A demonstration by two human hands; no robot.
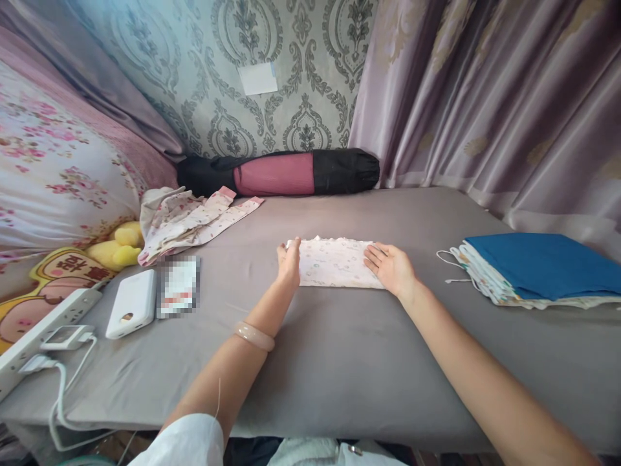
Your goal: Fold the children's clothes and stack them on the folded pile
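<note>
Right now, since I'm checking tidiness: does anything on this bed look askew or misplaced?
Only the floral garment by the yellow plush toy: it lies crumpled, while the folded cloth under the left hand and right hand looks neat.

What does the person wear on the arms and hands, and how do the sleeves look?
The left hand and right hand are bare, with no gloves and no rings visible. A smooth, pale pink round bangle sits on the left wrist. Both forearms are uncovered; a white short sleeve shows only at the left upper arm.
</note>
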